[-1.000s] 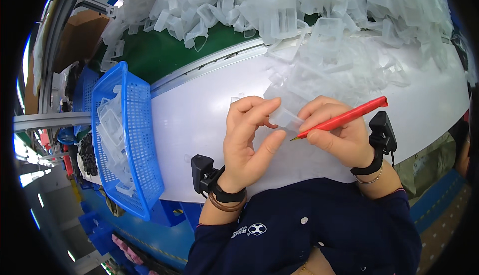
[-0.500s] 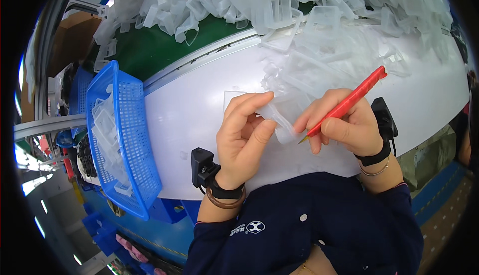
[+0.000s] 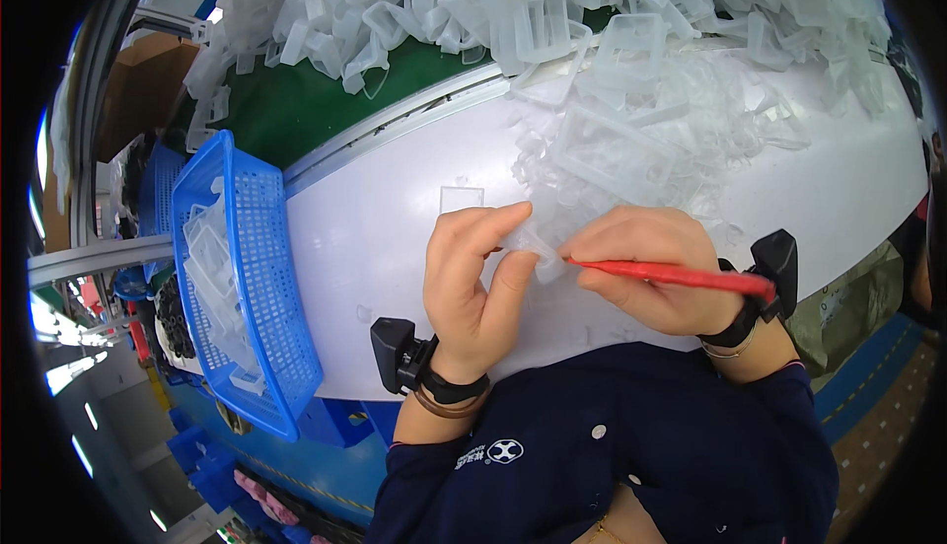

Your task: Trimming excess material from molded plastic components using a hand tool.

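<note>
My left hand is closed on a translucent plastic frame piece, pinched between thumb and fingers; part of the piece is behind the fingers. In my right hand lies a slim red-handled knife, its handle pointing back toward my right wrist. The knife's thin tip is at the right edge of the piece, though I cannot tell whether it touches. Just beyond my left fingers a flat clear rectangular piece rests on the white table.
A blue perforated basket with several translucent pieces stands at the left. Thin plastic scraps and frames spread over the table beyond my hands. A large heap of translucent parts lies at the back, partly over a green surface.
The red knife has swung from a raised, upright slant to nearly level, its tip now at the piece. My right hand has turned over. The piece has tilted in my left hand.
</note>
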`<state>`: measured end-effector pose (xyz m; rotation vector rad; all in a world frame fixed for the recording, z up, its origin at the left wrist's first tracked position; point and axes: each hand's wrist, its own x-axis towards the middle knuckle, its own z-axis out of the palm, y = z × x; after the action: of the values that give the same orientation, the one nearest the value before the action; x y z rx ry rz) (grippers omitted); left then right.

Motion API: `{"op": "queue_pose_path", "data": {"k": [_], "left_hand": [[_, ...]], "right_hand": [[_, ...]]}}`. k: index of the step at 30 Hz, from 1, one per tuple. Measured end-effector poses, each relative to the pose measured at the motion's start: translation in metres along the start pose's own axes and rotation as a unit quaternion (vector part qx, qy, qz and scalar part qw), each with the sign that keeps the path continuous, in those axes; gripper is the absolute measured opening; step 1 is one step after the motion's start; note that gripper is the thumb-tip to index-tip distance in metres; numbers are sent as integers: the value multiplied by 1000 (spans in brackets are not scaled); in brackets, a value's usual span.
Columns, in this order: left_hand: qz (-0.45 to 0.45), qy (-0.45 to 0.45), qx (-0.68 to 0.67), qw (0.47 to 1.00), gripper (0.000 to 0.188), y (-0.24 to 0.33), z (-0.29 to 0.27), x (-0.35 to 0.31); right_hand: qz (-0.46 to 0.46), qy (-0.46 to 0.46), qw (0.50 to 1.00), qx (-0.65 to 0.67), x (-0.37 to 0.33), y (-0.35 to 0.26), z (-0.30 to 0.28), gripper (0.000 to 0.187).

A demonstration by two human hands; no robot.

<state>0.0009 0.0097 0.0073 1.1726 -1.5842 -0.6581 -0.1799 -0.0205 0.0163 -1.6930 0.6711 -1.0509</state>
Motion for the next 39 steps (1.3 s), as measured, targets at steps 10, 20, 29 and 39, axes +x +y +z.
{"op": "queue_pose_path", "data": {"k": [10, 20, 29, 39], "left_hand": [[261, 95, 124, 953, 22, 18, -20, -1], [72, 288, -173, 939, 26, 4, -44, 11], [-250, 76, -381, 887, 31, -6, -13, 7], [-317, 1, -499, 806, 39, -2, -1, 2]], "right_hand": [[-90, 260, 899, -342, 9, 16, -41, 12], [13, 408, 858, -312, -2, 14, -99, 14], [33, 231, 929, -287, -2, 9, -87, 9], [12, 103, 992, 75, 3, 0, 5, 10]]}}
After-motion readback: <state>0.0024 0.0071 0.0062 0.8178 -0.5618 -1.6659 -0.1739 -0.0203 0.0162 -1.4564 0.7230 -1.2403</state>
